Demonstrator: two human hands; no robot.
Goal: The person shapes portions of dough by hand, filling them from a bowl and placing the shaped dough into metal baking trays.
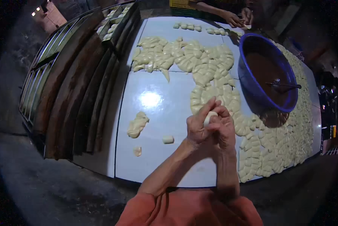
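Observation:
My left hand (197, 129) and my right hand (225, 132) meet over the white table, their fingers curled around a pale piece of dough (210, 117). Beyond them lies a broad mass of cut dough pieces (206, 64), which also covers much of the table's right part. To the left of my hands are a dough lump (137, 126), a small cylindrical piece (168, 139) and a flat scrap (137, 151).
A large blue tub (243, 66) of brown filling with a utensil stands at the right. Stacked dark trays (63, 98) line the left side, one holding dough pieces. At the far edge, another person's hands (236, 20) work near rows of pieces (187, 26).

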